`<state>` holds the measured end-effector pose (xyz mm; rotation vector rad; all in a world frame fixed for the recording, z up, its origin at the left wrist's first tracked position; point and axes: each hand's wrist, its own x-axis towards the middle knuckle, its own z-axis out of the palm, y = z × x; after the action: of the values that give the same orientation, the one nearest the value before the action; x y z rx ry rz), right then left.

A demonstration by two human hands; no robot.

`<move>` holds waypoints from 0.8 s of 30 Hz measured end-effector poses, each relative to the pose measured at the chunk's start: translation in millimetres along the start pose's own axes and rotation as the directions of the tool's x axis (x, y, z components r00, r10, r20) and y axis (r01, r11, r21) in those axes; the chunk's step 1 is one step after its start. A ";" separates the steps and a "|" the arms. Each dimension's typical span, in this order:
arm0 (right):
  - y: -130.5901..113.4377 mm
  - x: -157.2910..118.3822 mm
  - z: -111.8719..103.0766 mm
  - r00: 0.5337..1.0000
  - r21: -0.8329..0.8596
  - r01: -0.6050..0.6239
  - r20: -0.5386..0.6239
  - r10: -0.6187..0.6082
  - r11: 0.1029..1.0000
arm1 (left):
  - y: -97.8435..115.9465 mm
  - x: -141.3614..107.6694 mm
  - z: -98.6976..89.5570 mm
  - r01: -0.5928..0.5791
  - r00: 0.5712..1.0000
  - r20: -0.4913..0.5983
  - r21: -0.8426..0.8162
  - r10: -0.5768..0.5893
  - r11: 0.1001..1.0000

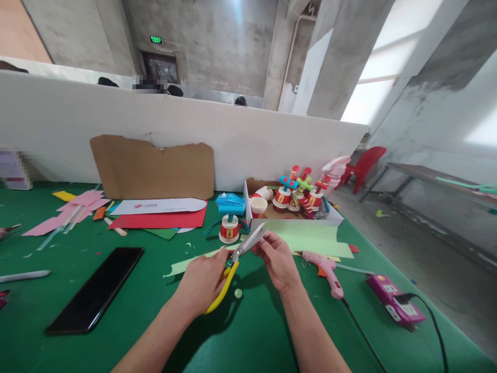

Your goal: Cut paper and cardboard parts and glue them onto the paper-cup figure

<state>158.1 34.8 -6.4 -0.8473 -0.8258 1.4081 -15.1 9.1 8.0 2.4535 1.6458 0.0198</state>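
Phone (95, 290): flat on the worktop (155, 285), well in from its right edge. Left hand (205, 272): clamped round yellow-handled scissors (236, 254) above the worktop, blades toward right hand (277, 261), its fingertips pinched together, contents cannot be told. Box (275, 213): near far edge. Glue gun (328, 270): near right edge.

This looks like a handicraft workroom in a rough building. A bare concrete wall (213, 46) fills the top of the frame, where a green exit sign (156, 40) glows at upper left. Behind a white partition (155, 116), the tops of several heads (175, 90) appear. The green-covered table (155, 272) below has coloured paper (182, 220) at left, and paper-cup figures (282, 198) and a pink glue gun (328, 270) at right of centre, with yellow-handled scissors (235, 256) above it. A red plastic chair (364, 165) stands at right.
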 end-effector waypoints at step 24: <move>-0.6 -0.4 0.2 1.000 0.016 0.001 -0.005 -0.001 1.000 | 2.5 -1.7 -3.3 0.007 1.000 0.019 -0.004 -0.006 1.000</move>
<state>158.3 34.3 -5.8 -0.8374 -0.8103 1.4097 -13.8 7.1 11.8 2.4373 1.6439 -0.0010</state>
